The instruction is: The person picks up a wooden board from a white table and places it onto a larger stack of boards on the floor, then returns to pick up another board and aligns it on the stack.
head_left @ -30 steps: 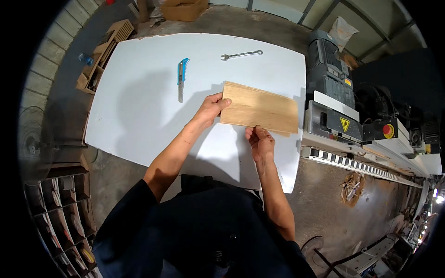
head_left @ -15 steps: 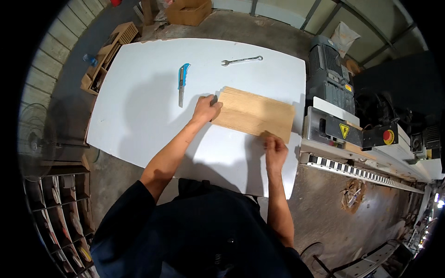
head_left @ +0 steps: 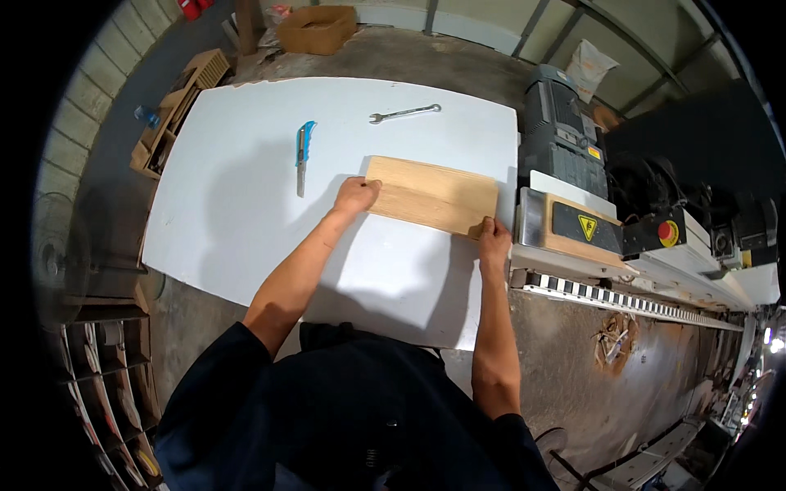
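A flat rectangular wooden board [head_left: 434, 195] with light grain is over the right part of the white tabletop [head_left: 246, 204]. My left hand [head_left: 357, 195] grips its left end, the fingers closed at the edge. At the near right corner, my right hand [head_left: 494, 239] pinches the board between thumb and fingers. To the left of the board lies a blue-handled utility knife [head_left: 304, 151], blade out and toward me. Beyond the board rests a silver combination wrench [head_left: 405, 114]. Whether the board touches the table all along its underside I cannot tell.
Close to the table's right edge stands a machine with a grey motor [head_left: 563, 123], a warning plate and a red stop button [head_left: 669, 233]. A wooden crate [head_left: 176, 110] is beyond the left edge, a cardboard box [head_left: 318, 29] behind. Shelving [head_left: 110, 385] stands at lower left.
My right hand has closed on the board's near right corner, where it was blurred beside the near edge. The board has turned slightly. The whole view has shifted a little.
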The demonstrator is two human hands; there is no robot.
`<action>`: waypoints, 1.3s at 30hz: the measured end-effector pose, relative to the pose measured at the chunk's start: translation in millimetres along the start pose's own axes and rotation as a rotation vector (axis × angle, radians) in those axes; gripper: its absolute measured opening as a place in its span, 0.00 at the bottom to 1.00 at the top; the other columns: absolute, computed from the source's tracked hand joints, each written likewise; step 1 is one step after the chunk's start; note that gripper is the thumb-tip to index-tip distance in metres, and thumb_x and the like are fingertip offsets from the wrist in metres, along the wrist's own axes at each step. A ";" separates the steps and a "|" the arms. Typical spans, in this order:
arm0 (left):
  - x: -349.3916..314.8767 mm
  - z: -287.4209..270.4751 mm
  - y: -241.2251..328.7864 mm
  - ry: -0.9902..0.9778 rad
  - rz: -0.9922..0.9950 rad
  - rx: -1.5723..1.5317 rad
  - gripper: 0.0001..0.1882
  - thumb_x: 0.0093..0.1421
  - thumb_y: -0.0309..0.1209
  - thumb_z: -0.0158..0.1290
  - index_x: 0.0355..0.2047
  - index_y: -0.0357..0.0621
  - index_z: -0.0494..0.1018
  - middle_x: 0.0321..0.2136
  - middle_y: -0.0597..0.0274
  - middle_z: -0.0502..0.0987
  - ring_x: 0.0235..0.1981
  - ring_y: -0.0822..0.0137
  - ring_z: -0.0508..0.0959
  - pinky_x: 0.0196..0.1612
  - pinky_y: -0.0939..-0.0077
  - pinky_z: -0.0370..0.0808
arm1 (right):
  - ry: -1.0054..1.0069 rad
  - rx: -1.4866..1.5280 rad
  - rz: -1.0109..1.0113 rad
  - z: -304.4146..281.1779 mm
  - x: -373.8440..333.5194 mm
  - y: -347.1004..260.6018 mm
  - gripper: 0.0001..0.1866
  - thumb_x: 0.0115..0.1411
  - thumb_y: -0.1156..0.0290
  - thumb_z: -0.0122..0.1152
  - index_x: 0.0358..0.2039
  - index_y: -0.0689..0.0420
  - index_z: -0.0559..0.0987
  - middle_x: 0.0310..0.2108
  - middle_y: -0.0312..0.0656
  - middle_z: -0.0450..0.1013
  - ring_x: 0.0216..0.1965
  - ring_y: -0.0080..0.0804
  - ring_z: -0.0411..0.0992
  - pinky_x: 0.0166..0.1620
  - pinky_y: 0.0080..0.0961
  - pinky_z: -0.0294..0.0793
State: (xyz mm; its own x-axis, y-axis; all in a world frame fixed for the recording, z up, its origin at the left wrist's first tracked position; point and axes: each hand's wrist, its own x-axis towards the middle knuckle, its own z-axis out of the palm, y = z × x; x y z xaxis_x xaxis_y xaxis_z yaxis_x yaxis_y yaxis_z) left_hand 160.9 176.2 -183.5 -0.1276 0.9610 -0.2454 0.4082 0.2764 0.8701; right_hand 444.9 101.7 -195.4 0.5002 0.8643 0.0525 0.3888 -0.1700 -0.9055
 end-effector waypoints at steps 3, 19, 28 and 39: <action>4.0 -10.8 -10.0 -0.038 -0.080 0.040 0.18 0.52 0.39 0.53 0.28 0.31 0.75 0.21 0.52 0.77 0.25 0.63 0.75 0.30 0.69 0.70 | 0.023 0.020 -0.007 4.6 -9.3 -0.9 0.15 0.58 0.64 0.50 0.34 0.64 0.76 0.21 0.51 0.70 0.22 0.37 0.67 0.31 0.32 0.67; -88.1 -29.2 -11.4 0.156 0.226 0.324 0.22 0.52 0.37 0.55 0.42 0.33 0.72 0.33 0.47 0.73 0.43 0.54 0.69 0.45 0.65 0.68 | 0.031 1.255 0.720 -37.7 2.2 -0.6 0.19 0.55 0.54 0.61 0.37 0.57 0.74 0.29 0.37 0.71 0.27 0.26 0.67 0.32 0.22 0.68; -105.2 20.0 39.3 -0.315 0.159 -0.281 0.23 0.55 0.37 0.56 0.47 0.37 0.69 0.37 0.58 0.73 0.36 0.70 0.73 0.38 0.78 0.72 | -0.359 1.231 0.564 -12.7 -79.9 -45.9 0.11 0.62 0.70 0.51 0.44 0.57 0.70 0.34 0.41 0.71 0.32 0.34 0.71 0.30 0.26 0.73; -115.3 -21.8 65.9 -0.208 -0.073 -1.020 0.06 0.57 0.25 0.53 0.32 0.35 0.74 0.29 0.60 0.75 0.31 0.71 0.75 0.34 0.76 0.75 | -0.485 1.045 0.494 -1.1 -145.1 -59.0 0.06 0.57 0.69 0.59 0.31 0.57 0.75 0.29 0.40 0.74 0.28 0.30 0.73 0.34 0.24 0.75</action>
State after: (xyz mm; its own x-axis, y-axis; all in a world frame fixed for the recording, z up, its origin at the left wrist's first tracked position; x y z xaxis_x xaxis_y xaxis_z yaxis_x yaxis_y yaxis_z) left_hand 182.9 83.4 -88.6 0.0765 0.9519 -0.2967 -0.5641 0.2867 0.7743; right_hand 350.3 -14.2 -149.1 -0.0043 0.9380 -0.3467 -0.6683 -0.2606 -0.6968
